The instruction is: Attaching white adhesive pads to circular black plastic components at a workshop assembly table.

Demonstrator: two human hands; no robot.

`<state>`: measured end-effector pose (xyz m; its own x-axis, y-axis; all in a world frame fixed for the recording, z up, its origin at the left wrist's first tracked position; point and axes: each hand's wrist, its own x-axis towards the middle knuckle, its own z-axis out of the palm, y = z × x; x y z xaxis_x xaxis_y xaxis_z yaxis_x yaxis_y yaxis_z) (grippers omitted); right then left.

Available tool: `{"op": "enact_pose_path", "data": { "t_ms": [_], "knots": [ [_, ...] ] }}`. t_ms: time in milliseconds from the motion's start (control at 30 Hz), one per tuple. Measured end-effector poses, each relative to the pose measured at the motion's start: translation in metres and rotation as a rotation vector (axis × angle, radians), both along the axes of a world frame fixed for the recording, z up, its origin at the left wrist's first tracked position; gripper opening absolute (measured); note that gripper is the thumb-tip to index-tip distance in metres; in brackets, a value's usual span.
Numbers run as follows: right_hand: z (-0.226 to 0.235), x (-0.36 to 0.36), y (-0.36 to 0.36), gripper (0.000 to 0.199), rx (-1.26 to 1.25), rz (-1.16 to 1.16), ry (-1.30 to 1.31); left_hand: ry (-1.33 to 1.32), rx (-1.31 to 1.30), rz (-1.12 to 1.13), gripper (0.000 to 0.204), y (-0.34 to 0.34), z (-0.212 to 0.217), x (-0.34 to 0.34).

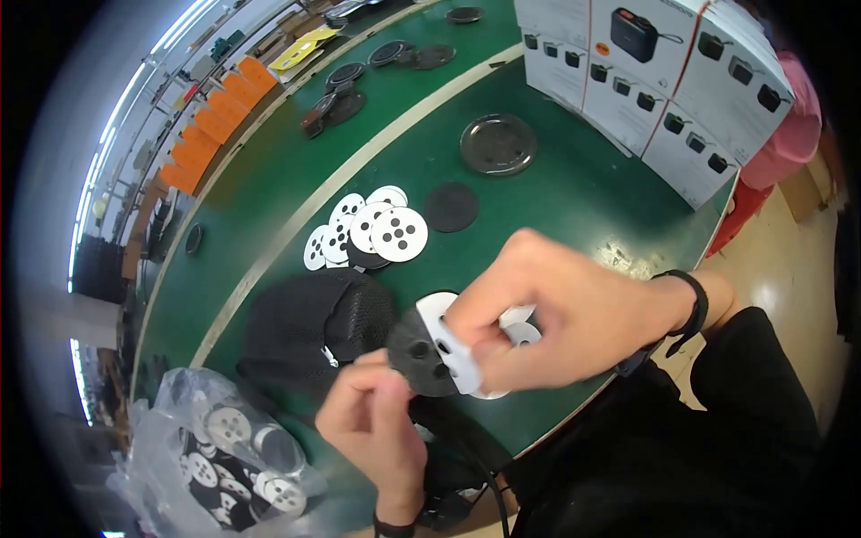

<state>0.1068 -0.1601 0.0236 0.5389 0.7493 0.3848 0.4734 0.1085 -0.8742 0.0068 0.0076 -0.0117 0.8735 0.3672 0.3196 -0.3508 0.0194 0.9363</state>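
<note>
Between my hands is a black round pad with holes [415, 357]. My left hand [375, 420] pinches its edge between thumb and fingertips. A white backing sheet with matching holes [460, 366] stands folded away from the pad's right side, and my closed right hand [560, 314] grips it. More white pieces [523, 334] show partly behind my right hand. Several white discs with black holes [399, 235] lie overlapped beyond my hands, beside a plain black disc [451, 207]. Left of the pad sits a black mesh pouch with a zipper [314, 323].
A clear plastic bag [170, 448] of white and black discs is at the lower left. White printed boxes [619, 81] are stacked at the far right. A dark round dish [499, 144] lies on the green table [574, 215]. Orange bins [220, 112] line the far side.
</note>
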Motion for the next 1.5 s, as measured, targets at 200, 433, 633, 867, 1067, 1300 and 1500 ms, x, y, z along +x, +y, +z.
{"op": "enact_pose_path", "data": {
  "t_ms": [200, 433, 633, 867, 1067, 1300, 1500],
  "knots": [
    [0.035, 0.026, -0.043, 0.020, 0.168, 0.088, 0.374, -0.010, -0.354, -0.018, 0.012, 0.022, 0.010, 0.002],
    [-0.001, 0.012, -0.010, 0.010, -0.433, 0.080, -0.270, -0.010, -0.335, -0.037, 0.010, 0.022, 0.009, 0.001],
    [-0.015, 0.032, 0.004, 0.020, -0.112, 0.156, 0.221, 0.134, -0.327, -0.175, 0.012, 0.011, 0.003, 0.008],
    [-0.022, 0.042, -0.015, 0.013, 0.188, 0.338, 0.343, 0.372, -0.231, -0.586, 0.026, -0.008, 0.021, 0.032],
    [-0.002, 0.045, -0.039, 0.016, 0.673, -0.284, -0.475, 0.572, -0.609, -0.621, 0.053, -0.039, 0.065, 0.110],
    [0.018, 0.028, -0.048, 0.018, 0.638, -0.298, -0.610, 0.574, 1.099, -0.475, 0.089, -0.014, 0.022, 0.247],
    [0.013, 0.052, -0.042, 0.009, 0.694, -0.490, -0.430, 0.574, 1.633, -0.406, 0.096, -0.075, 0.013, 0.274]
  ]
}}
